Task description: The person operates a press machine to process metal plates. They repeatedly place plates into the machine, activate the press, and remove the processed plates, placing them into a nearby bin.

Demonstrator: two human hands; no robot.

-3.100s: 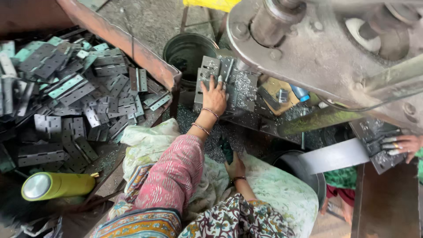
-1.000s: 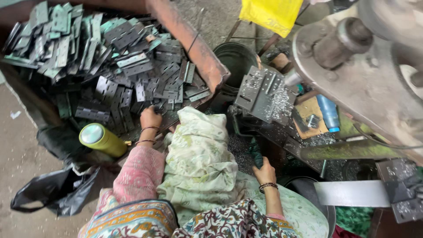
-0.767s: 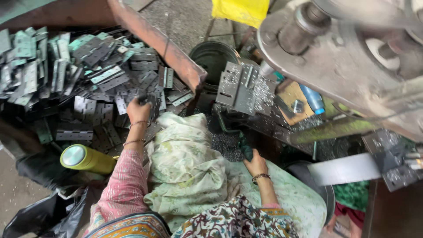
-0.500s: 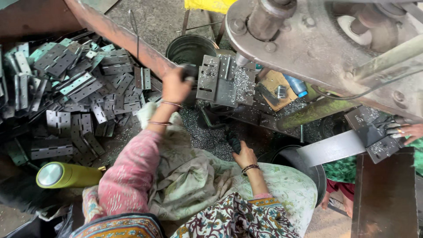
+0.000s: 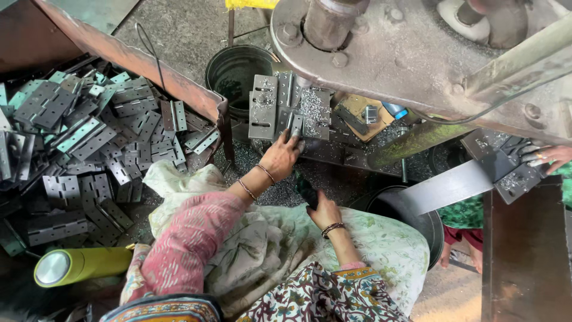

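The left hand [image 5: 280, 158] reaches forward to the press bed, its fingers closed on a grey metal hinge plate [image 5: 293, 124] that stands among other hinge plates [image 5: 265, 107] laid flat on the bed, all dusted with bright metal shavings [image 5: 311, 107]. The right hand [image 5: 325, 210] sits nearer the body, just behind and to the right of the left wrist, wrapped around a dark green handle [image 5: 306, 189] that rises from the lap; its grip looks closed. The two hands are apart, the left ahead of the right. Both wrists wear bangles [image 5: 266, 174].

Well to the left of the left arm lies a big heap of loose hinges [image 5: 77, 149], grey and pale green, held behind a rusty angle-iron bar [image 5: 137, 59]. Just beyond the left hand, past the stacked plates, stands a dark metal bucket [image 5: 235, 71]. The heavy machine body [image 5: 417, 53] hangs over the bed, above and to the right of both hands. Near the left elbow, low on the floor, lies a yellow flask [image 5: 80, 265]. A pale patterned cloth [image 5: 262, 244] covers the lap under both forearms. Far to the right, another person's hand [image 5: 545, 156] rests on more dark plates [image 5: 506, 164].
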